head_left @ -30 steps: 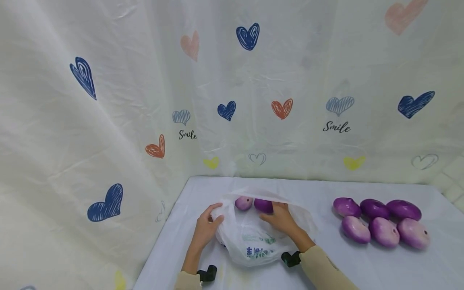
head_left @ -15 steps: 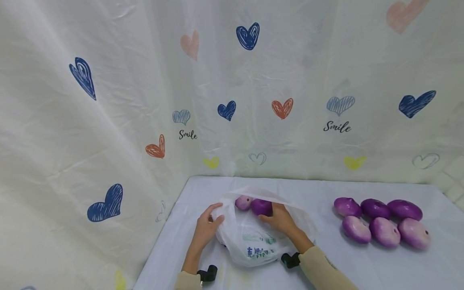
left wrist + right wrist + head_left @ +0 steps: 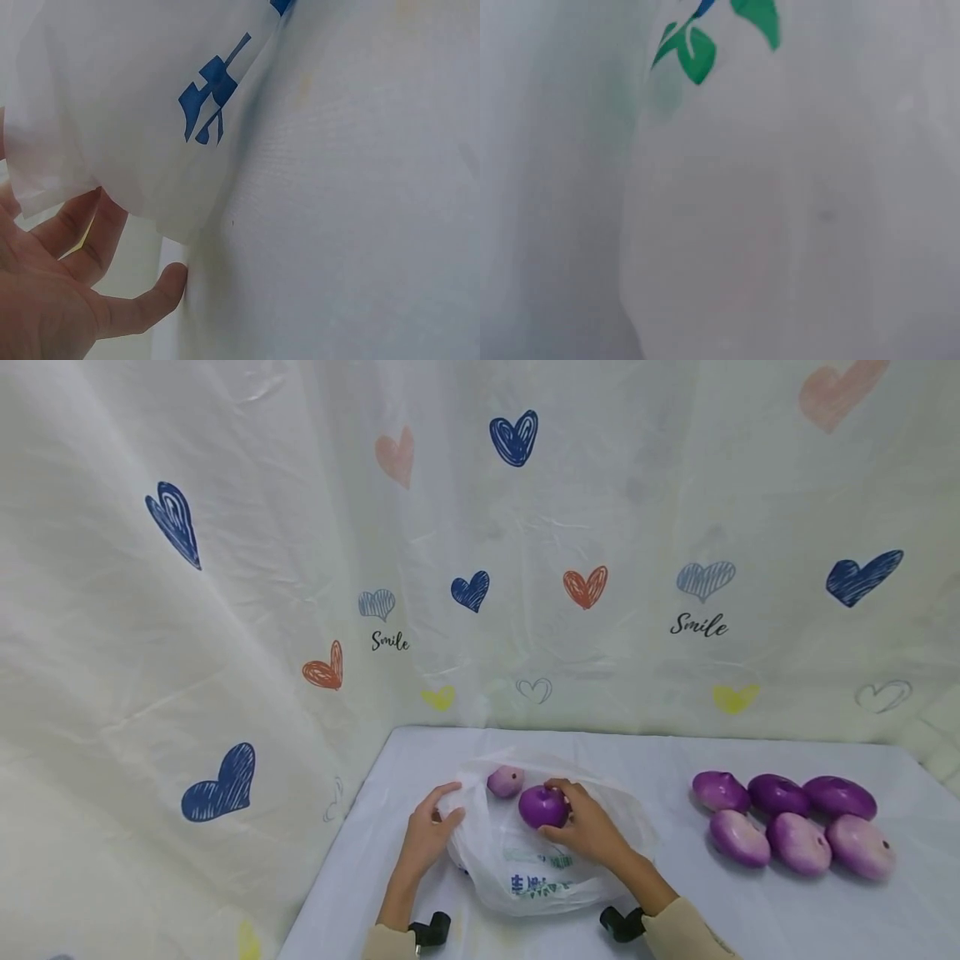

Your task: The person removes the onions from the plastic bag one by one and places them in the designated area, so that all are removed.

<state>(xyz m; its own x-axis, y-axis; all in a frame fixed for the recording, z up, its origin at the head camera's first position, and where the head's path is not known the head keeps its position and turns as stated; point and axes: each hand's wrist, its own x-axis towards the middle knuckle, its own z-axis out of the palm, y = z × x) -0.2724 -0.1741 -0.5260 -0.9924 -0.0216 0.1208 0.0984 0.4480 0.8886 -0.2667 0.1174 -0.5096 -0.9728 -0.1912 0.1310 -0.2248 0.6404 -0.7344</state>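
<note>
A white plastic bag [image 3: 525, 889] with blue and green print lies on the table with its mouth open. My left hand [image 3: 427, 835] grips the left rim of the bag; in the left wrist view, fingers [image 3: 105, 236] of it hold the thin film. With my right hand [image 3: 588, 827] I hold a glossy purple onion [image 3: 543, 807] at the bag's mouth, thumb below and fingers on top. A paler onion [image 3: 506, 782] sits inside the bag, to the left of the held one. White film [image 3: 727, 210] fills the right wrist view, hiding the hand there.
Several purple onions stand on the right of the white-covered table [image 3: 637, 745] in two rows, a darker back row with an onion [image 3: 778, 795] in its middle and a paler front row with an onion [image 3: 798, 843]. A heart-printed curtain [image 3: 540, 527] hangs behind.
My right hand has drawn the dark onion toward me, away from the paler one, and its fingers now show above the bag's film. My left hand stays on the rim.
</note>
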